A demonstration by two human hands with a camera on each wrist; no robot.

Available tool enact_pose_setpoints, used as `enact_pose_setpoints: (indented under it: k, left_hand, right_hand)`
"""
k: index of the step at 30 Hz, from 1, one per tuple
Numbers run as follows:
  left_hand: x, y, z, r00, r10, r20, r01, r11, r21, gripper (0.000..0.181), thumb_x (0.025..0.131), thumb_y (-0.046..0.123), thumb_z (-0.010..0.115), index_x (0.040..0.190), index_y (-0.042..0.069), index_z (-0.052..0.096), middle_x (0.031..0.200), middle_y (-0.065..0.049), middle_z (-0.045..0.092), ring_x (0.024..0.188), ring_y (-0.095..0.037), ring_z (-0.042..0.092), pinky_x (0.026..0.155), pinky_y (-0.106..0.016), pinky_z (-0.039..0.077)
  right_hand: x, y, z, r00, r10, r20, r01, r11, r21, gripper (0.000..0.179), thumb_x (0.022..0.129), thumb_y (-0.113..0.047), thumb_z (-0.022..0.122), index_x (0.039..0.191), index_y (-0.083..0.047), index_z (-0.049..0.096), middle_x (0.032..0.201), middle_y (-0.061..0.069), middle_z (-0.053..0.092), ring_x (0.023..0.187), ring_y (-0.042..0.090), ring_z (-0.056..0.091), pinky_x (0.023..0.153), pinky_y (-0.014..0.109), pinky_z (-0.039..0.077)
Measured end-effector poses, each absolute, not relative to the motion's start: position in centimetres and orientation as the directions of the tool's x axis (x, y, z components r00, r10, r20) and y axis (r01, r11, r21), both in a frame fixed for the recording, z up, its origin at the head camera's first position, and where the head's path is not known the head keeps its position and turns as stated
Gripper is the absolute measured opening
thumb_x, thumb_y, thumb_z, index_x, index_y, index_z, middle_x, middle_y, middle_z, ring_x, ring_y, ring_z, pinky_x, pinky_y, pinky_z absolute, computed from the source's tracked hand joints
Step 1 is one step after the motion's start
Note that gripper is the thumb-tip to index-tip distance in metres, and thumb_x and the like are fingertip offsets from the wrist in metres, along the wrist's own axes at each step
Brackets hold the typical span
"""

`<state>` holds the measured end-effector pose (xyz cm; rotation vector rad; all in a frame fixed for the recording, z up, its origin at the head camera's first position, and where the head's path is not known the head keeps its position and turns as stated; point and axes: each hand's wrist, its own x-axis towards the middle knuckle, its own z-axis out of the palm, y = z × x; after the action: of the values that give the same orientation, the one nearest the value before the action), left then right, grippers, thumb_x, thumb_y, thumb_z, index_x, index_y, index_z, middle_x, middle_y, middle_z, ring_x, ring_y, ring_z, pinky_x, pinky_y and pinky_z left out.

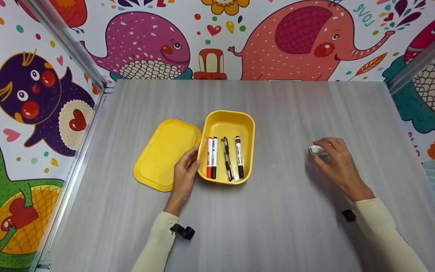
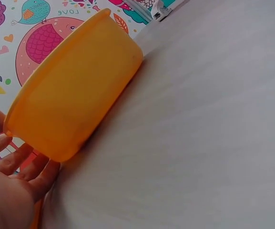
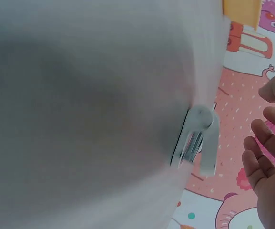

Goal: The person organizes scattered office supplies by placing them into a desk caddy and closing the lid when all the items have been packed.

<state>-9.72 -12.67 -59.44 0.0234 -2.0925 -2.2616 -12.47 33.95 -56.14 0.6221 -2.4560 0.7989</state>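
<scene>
A yellow box stands uncovered on the table, with a red marker, a black marker, a clear-and-black pen and another black marker inside. My left hand rests against the box's left side. In the left wrist view its loosely bent fingers touch the outer wall below the rim. On the right, my right hand hovers over a small white-and-grey stapler. In the right wrist view, its fingers are spread and apart from the stapler.
The yellow lid lies flat left of the box, partly behind my left hand and forearm. Walls with cartoon animals rise at the table's back and sides. Metal frame rails run along the table's left side.
</scene>
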Motion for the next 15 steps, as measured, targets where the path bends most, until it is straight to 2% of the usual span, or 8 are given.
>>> enact_pose_setpoints:
  k: [5,8,15]
  left_hand:
    - [-9.6,-12.7,-59.5,-0.998,-0.057,0.029,0.032,-0.056,0.998,0.049,0.108,-0.001,0.057,0.157,-0.004,0.054,0.157,-0.02,0.059,0.144,-0.036,0.057,0.114,-0.024,0.049]
    - [-9.6,-12.7,-59.4,-0.998,-0.059,0.034,0.037,-0.052,0.998,0.049,0.108,0.0,0.057,0.156,-0.005,0.054,0.157,-0.021,0.059,0.144,-0.037,0.057,0.114,-0.023,0.049]
    - [-9.7,-12.7,-59.3,-0.997,-0.057,0.048,0.051,-0.048,0.998,0.049,0.107,-0.001,0.057,0.156,-0.005,0.055,0.155,-0.022,0.06,0.143,-0.037,0.058,0.113,-0.023,0.05]
  right_hand:
    - [-13.4,35.4,-56.4,-0.776,-0.362,0.517,-0.578,0.736,-0.353,0.046,0.077,0.013,0.09,0.12,0.008,0.075,0.118,0.025,0.069,0.111,0.048,0.06,0.094,0.046,0.046]
    - [-13.9,36.3,-56.5,-0.779,-0.415,0.471,-0.592,0.734,-0.333,0.049,0.076,0.013,0.091,0.121,0.008,0.074,0.119,0.026,0.068,0.112,0.049,0.058,0.095,0.057,0.046]
    - [-14.6,37.3,-56.0,-0.801,-0.462,0.38,-0.58,0.754,-0.308,0.054,0.072,0.015,0.092,0.122,0.005,0.074,0.122,0.025,0.069,0.117,0.048,0.056,0.097,0.065,0.044]
